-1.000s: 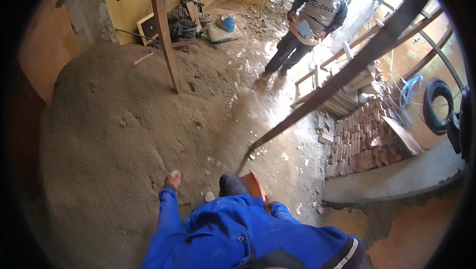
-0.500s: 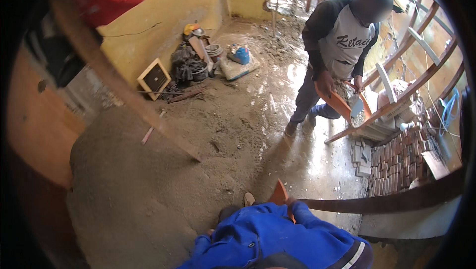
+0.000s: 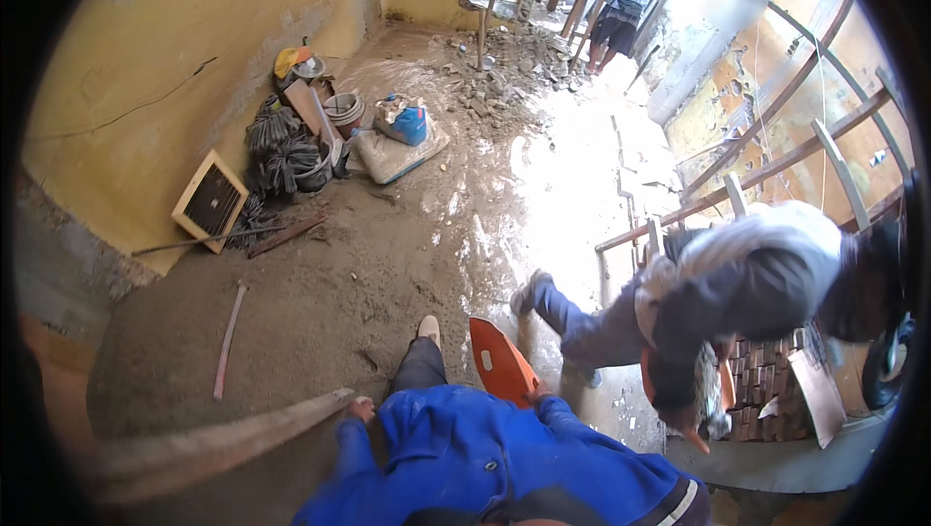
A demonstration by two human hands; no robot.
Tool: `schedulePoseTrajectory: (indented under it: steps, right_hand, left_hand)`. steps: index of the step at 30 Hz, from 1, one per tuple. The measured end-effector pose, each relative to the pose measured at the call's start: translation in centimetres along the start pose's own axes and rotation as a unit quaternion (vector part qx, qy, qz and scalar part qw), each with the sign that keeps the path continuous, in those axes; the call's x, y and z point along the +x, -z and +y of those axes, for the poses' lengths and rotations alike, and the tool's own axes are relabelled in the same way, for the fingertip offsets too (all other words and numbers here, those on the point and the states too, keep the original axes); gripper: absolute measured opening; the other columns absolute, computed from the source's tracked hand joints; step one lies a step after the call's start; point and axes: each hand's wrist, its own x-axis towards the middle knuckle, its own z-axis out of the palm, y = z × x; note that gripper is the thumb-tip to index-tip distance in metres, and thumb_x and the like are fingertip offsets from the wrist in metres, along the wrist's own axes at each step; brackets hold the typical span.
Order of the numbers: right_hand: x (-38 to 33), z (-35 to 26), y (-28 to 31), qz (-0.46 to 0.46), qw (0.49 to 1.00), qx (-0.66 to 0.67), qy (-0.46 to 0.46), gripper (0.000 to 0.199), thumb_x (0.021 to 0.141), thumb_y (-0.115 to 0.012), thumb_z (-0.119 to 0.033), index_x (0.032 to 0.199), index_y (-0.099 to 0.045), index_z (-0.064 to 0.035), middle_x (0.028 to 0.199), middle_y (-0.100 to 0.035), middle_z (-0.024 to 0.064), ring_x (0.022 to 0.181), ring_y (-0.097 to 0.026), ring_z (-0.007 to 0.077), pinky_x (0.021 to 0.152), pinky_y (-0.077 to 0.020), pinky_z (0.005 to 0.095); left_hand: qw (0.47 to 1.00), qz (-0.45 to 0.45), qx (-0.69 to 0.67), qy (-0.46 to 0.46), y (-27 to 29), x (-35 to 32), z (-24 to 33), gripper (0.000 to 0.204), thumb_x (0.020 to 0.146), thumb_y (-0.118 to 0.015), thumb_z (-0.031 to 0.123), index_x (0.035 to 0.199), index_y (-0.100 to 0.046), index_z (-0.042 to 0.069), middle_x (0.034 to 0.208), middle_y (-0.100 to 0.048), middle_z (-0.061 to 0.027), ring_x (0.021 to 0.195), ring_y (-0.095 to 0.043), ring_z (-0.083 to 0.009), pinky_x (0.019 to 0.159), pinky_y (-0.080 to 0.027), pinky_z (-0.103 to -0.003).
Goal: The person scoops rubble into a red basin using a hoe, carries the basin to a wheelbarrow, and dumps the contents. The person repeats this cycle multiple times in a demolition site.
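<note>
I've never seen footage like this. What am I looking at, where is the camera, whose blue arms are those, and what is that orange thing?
There is no machine here: a person wears a wide fisheye camera on the head, looking down, so edges bend. The blue sleeves are that person's own. The right hand grips an orange pan; the left hand holds a long grey plank. Below lies a sandy, wet floor. A co-worker bends over beside stacked bricks. Tools and buckets lie against the yellow wall.

Right hand (image 3: 536, 394) mostly hidden behind orange pan (image 3: 501, 361); left-hand plank (image 3: 208, 444) blurred (grip unclear).
</note>
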Motion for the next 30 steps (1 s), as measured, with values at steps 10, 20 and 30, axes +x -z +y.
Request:
schedulePoseTrajectory:
  steps: [10,20,30]
  right_hand:
    - [8.1,-19.4,16.0,0.064,0.996,-0.020,-0.052,0.045,0.075,-0.054,-0.024,0.110,-0.048,0.0039,0.105,-0.055,0.0261,0.100,-0.055,0.0368,0.085,-0.0431,0.0417]
    - [30.4,-29.2,22.4,-0.062,0.994,-0.066,-0.058,0.048,0.079,-0.050,-0.040,0.110,-0.054,-0.0045,0.104,-0.059,0.0195,0.097,-0.057,0.0325,0.083,-0.0451,0.0397]
    - [50.5,-59.9,39.4,-0.057,0.997,-0.042,0.016,0.056,0.081,-0.051,-0.034,0.124,-0.039,-0.0003,0.110,-0.055,0.0216,0.098,-0.057,0.0345,0.081,-0.0455,0.0407]
  left_hand:
    - [0.944,-0.047,0.020,-0.326,0.1,15.7,50.9,0.038,0.085,-0.047,0.024,0.114,-0.051,-0.001,0.108,-0.058,-0.0167,0.096,-0.058,-0.0256,0.081,-0.046,-0.035]
    - [0.934,-0.063,0.170,-0.309,-7.0,29.0,68.1,0.037,0.084,-0.050,0.030,0.110,-0.055,0.004,0.101,-0.061,-0.0163,0.093,-0.059,-0.0292,0.080,-0.045,-0.038]
    - [0.979,0.068,0.178,0.069,6.9,37.7,69.9,0.038,0.084,-0.050,0.030,0.109,-0.053,0.003,0.104,-0.056,-0.0128,0.090,-0.054,-0.0267,0.079,-0.044,-0.038]
